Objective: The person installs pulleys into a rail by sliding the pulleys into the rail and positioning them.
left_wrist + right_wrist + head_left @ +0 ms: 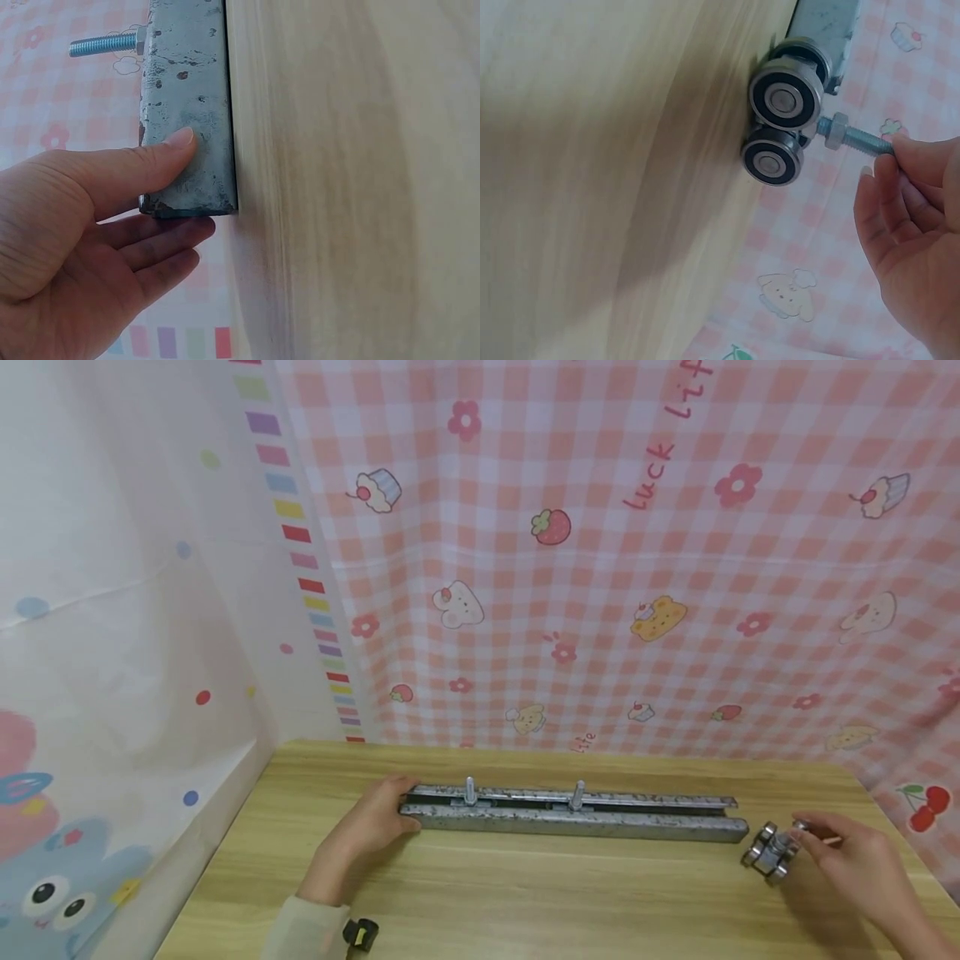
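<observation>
A grey, scuffed metal channel track [577, 824] lies lengthwise on the table, its slot facing up. Two threaded bolts [470, 791] stand upright out of the slot. My left hand [378, 817] grips the track's left end, the thumb [161, 161] lying flat on its side face and the other fingers around the end. Just past the right end is a roller trolley [767, 853] with several bearing wheels [782, 100]. My right hand [862, 860] pinches the tip of the trolley's threaded bolt [866, 140], which carries a nut [836, 131].
The wooden table [525, 893] meets a pink checked cloth [525, 610] hanging behind it. A white patterned cloth [135, 610] hangs at the left. Near my left sleeve sits a small black object with a yellow mark [362, 934].
</observation>
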Demonstrator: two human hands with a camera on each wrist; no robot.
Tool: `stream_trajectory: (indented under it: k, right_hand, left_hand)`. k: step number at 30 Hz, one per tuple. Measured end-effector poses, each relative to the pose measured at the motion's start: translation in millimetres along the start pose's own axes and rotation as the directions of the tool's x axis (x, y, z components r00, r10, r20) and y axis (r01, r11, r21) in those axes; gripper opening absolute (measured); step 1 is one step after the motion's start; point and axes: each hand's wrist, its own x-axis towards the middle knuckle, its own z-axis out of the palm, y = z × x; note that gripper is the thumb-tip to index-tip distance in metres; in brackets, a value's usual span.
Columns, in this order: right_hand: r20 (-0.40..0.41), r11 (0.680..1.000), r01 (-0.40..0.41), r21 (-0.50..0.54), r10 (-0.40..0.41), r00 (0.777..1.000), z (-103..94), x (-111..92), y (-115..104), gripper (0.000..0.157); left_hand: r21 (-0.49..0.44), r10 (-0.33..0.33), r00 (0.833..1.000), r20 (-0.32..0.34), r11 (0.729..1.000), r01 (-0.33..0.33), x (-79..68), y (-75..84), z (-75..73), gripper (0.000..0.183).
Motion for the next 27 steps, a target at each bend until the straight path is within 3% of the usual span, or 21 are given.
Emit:
stream_trajectory:
  k: [10,14,21,27]
  right_hand:
    - [-0.007,0.999,-0.048,-0.021,0.048,0.999,-0.2,10,16,0.019]
    - [-0.025,1.0,-0.028,-0.002,0.028,0.999,-0.3,17,21,0.02]
    - [0.016,0.998,-0.065,-0.018,0.066,0.998,-3.8,26,33,0.02]
    - [-0.026,0.997,-0.068,-0.037,0.067,0.997,-4.1,31,39,0.019]
  left_hand:
    - [-0.005,-0.015,1.0,0.003,1.0,0.015,-0.5,1.7,-0.8,0.056]
    - [-0.001,-0.025,1.0,0.0,1.0,0.025,-1.4,1.6,-0.6,0.055]
    - [-0.005,-0.023,1.0,0.002,1.0,0.023,-2.7,2.1,-1.1,0.054]
    - [-0.008,-0.018,1.0,-0.004,1.0,0.018,-1.2,0.5,-0.2,0.052]
